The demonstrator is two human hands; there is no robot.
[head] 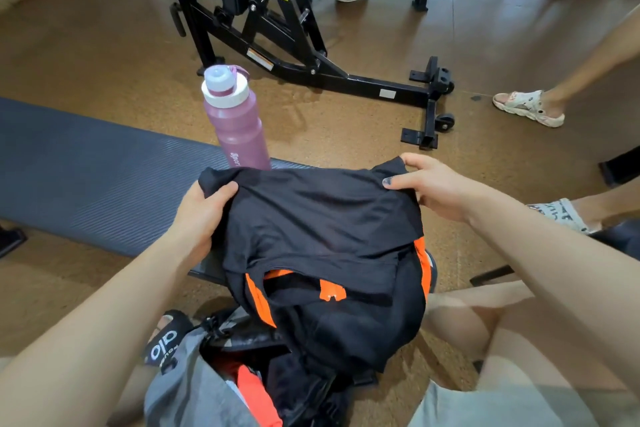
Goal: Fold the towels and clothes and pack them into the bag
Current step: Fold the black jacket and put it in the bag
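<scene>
Closest to the camera, down at the bottom edge, sits the grey bag (180,392), mouth open, with something red-orange and some dark fabric already stuffed inside. A black strap with white lettering (166,343) lies at its left side. The person's bare knees show at the right.

Just above the bag is the black garment with orange panels (322,246), a folded-ish bundle whose lower end droops down into the bag's opening while the upper part lies at the end of the padded bench (86,177). Both hands have it. The left hand (201,215) grips the left edge, thumb on top and fingers curled under the cloth. The right hand (433,187) pinches the top right corner, thumb pressed flat on the fabric, fingers wrapped round behind.

Right behind the garment a purple water bottle (235,118) with a white lid stands on the bench.

Further back on the brown floor there's a black gym machine frame (311,55), plus other people's feet: sandals on the right, black sneakers at the top.
</scene>
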